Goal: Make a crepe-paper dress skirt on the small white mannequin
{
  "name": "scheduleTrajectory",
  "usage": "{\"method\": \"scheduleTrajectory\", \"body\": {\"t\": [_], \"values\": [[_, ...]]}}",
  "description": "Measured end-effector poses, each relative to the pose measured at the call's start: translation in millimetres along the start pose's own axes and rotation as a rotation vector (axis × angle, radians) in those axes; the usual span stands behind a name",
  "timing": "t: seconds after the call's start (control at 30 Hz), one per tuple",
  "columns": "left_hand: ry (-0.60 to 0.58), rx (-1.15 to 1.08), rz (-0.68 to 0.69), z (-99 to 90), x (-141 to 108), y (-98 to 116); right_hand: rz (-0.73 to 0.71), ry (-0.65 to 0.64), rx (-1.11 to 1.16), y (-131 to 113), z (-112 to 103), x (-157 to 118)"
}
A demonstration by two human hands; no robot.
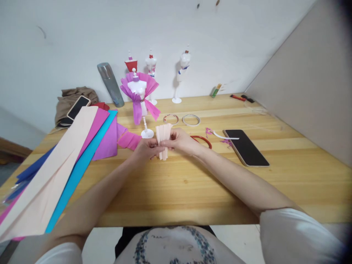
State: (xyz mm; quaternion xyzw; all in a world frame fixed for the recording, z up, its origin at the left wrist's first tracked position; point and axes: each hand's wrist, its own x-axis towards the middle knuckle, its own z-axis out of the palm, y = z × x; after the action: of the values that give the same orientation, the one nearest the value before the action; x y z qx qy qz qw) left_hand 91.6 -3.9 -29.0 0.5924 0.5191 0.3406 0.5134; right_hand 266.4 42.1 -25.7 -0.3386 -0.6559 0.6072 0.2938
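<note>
Both hands point(163, 143) angle inward, fingers bent, each grip pinching pleated pale-pink paper point(164, 141).

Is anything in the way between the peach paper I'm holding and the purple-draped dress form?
Nothing separate visibly stands between the peach paper and the dress form; only the form's pink strip flares that way.

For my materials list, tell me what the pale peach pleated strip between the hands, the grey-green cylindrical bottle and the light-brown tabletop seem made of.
The pleated strip: probably crepe paper, matte, judging by its narrow folds.
The bottle: metal or coated plastic, hard to tell; it has a soft sheen.
The tabletop: seemingly wood, lightly glossy, with long grain lines.
</note>
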Motion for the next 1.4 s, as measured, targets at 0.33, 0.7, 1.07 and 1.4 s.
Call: {"method": "scheduleTrajectory", "body": {"t": [0.33,0.7,1.07,1.4], "values": [[0.128,0.083,0.022,-4.8,0,25,-0.189,0.021,-0.097,-39,0,11],[0.359,0.180,0.112,-40.3,7,55,-0.311,0.291,-0.258,-64,7,47],[0.564,0.483,0.312,-42.5,21,39,-0.326,0.403,-0.399,-56,9,54],[0.555,0.564,0.258,-39.7,16,46,-0.302,0.372,-0.304,-54,11,50]]}}
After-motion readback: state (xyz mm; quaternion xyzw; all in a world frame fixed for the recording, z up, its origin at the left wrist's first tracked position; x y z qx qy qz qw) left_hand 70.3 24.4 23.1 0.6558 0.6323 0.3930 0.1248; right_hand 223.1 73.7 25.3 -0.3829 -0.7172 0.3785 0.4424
